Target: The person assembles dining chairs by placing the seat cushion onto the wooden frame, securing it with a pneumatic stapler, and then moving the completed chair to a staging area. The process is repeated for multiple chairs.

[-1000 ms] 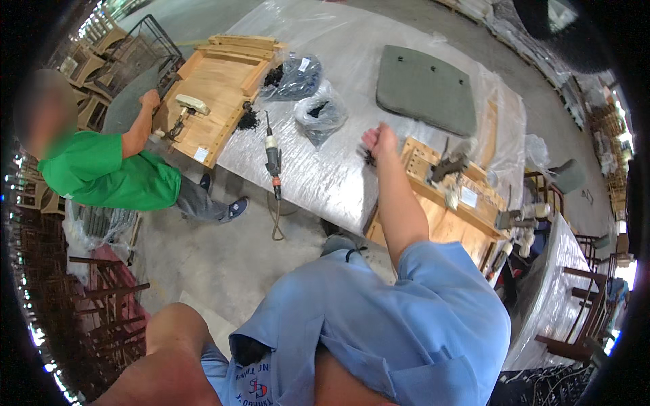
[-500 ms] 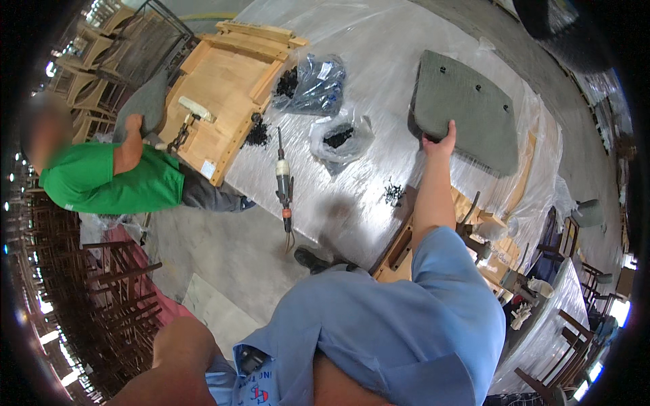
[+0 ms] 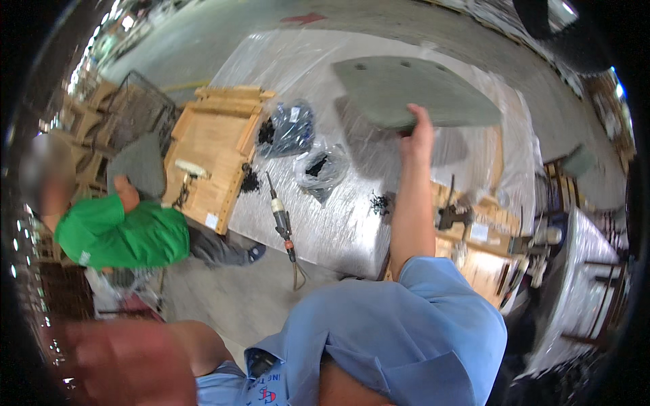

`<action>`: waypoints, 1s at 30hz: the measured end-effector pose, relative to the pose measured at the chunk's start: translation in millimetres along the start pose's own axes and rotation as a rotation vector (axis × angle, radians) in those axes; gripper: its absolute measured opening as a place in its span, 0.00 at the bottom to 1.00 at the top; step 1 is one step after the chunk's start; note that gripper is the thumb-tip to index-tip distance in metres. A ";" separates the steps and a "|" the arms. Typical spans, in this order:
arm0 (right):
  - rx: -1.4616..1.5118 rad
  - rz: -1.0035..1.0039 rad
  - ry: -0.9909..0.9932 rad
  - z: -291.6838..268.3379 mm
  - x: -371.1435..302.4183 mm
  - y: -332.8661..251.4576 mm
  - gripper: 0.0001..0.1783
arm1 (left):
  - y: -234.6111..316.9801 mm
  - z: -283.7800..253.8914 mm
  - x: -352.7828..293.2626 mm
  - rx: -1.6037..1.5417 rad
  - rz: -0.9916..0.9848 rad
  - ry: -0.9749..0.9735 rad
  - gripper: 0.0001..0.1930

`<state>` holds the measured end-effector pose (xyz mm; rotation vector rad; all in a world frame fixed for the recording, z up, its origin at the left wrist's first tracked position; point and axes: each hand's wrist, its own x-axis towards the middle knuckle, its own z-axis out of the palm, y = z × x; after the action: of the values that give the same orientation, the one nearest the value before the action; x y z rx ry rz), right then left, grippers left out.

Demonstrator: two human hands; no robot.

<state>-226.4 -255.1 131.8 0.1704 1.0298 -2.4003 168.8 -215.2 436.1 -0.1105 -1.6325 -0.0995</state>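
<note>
My right hand (image 3: pixel 418 127) is closed on the near edge of a grey upholstered chair seat (image 3: pixel 420 91), thumb on top and fingers underneath. The seat is tilted above the plastic-covered table (image 3: pixel 271 250) and casts a shadow on it. Small black fittings show along its far edge. Low at the left is my left hand (image 3: pixel 125 362), too smeared by motion for its fingers to be made out. A power screwdriver (image 3: pixel 279 216) hangs over the table's near edge with its hose trailing down. Nearest my right forearm is a small pile of black screws (image 3: pixel 380 203).
Two plastic bags, one dark (image 3: pixel 296 128) and one clear (image 3: pixel 321 169), hold black parts. A co-worker in a green shirt (image 3: pixel 125 230) stands left, by a wooden workbench (image 3: pixel 210 135) with a clamp (image 3: pixel 183 193). Wooden fixtures and tools (image 3: pixel 474 230) lie to the right.
My right hand has raised and tilted the grey chair seat off the table. My left hand has come into view at the lower left. The whole view has shifted.
</note>
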 end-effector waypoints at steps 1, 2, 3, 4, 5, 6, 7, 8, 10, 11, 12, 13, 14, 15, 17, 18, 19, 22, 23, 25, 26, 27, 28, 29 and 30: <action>-0.004 0.022 -0.081 1.4 -41.3 -0.2 0.21 | -3.2 -16.9 -1.4 0.079 -0.076 -0.044 0.20; -0.014 0.027 -0.159 -3.7 -75.7 -4.6 0.20 | -12.6 -34.6 -6.3 0.149 -0.151 -0.080 0.20; -0.131 0.128 -0.178 -16.3 -104.7 -9.6 0.20 | -24.7 -51.8 -12.7 0.218 -0.228 -0.115 0.20; -0.154 0.138 -0.209 -50.9 -112.2 -17.5 0.19 | -55.6 -47.5 -32.9 0.203 -0.322 -0.139 0.21; -0.068 0.176 -0.310 -52.5 -160.1 -27.1 0.21 | -68.5 -64.4 -46.9 0.221 -0.503 -0.227 0.22; -0.111 0.271 -0.333 -61.6 -199.9 -42.4 0.25 | -80.1 -83.6 -65.1 0.225 -0.684 -0.330 0.24; -0.109 0.294 -0.426 -79.0 -226.8 -46.9 0.28 | -83.6 -98.4 -82.7 0.176 -0.875 -0.375 0.26; -0.086 0.366 -0.479 -93.0 -257.3 -53.6 0.29 | -85.0 -118.5 -104.2 0.142 -1.067 -0.430 0.28; -0.029 0.516 -0.555 -121.8 -319.7 -57.2 0.30 | -91.3 -183.8 -159.9 -0.058 -1.347 -0.581 0.31; -0.001 0.570 -0.559 -142.9 -345.1 -57.4 0.30 | -78.6 -193.0 -184.6 -0.058 -1.544 -0.631 0.33; -0.017 0.560 -0.571 -163.6 -369.1 -52.2 0.30 | -64.8 -204.5 -210.2 -0.090 -1.678 -0.673 0.33; -0.036 0.566 -0.594 -183.2 -390.7 -43.8 0.30 | -49.1 -218.3 -237.1 -0.127 -1.800 -0.693 0.33; -0.065 0.605 -0.573 -204.9 -408.7 -37.2 0.31 | -30.7 -235.1 -264.6 -0.164 -1.916 -0.687 0.33; -0.094 0.650 -0.563 -224.0 -426.8 -31.4 0.31 | -6.3 -248.2 -282.8 -0.200 -2.012 -0.670 0.33; -0.160 0.720 -0.517 -258.9 -452.8 -33.5 0.31 | 35.1 -249.4 -323.0 -0.338 -2.148 -0.627 0.33; -0.201 0.740 -0.493 -276.8 -462.8 -43.6 0.31 | 56.6 -248.5 -336.5 -0.407 -2.201 -0.591 0.33; -0.249 0.763 -0.479 -292.5 -469.4 -51.4 0.31 | 78.2 -246.3 -347.9 -0.479 -2.248 -0.548 0.34; -0.139 0.700 -0.433 -340.7 -469.5 -72.7 0.30 | 132.8 -228.4 -362.6 -0.661 -2.294 -0.424 0.34; -0.058 0.695 -0.408 -354.8 -471.0 -83.2 0.31 | 147.7 -217.4 -364.7 -0.712 -2.287 -0.395 0.34; 0.046 0.518 -0.261 -388.8 -464.4 -100.3 0.33 | 177.3 -185.5 -363.8 -0.799 -2.259 -0.352 0.34; 0.110 0.458 -0.227 -403.2 -463.4 -114.1 0.36 | 199.9 -163.5 -358.9 -0.729 -2.246 -0.326 0.33; 0.184 0.395 -0.197 -416.3 -460.6 -126.4 0.39 | 222.9 -142.5 -353.1 -0.653 -2.230 -0.302 0.32; 0.235 0.405 -0.212 -422.5 -462.5 -142.9 0.40 | 242.5 -119.4 -345.4 -0.574 -2.206 -0.273 0.32; 0.289 0.413 -0.223 -426.1 -469.1 -164.9 0.41 | 257.9 -100.8 -347.2 -0.690 -2.180 -0.199 0.31; 0.348 0.418 -0.230 -431.4 -470.7 -180.0 0.43 | 270.8 -80.5 -354.2 -0.805 -2.149 -0.138 0.30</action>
<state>49.3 346.7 88.8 0.2026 0.4165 -2.1301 306.8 38.7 87.1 1.0711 -1.0222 -2.3393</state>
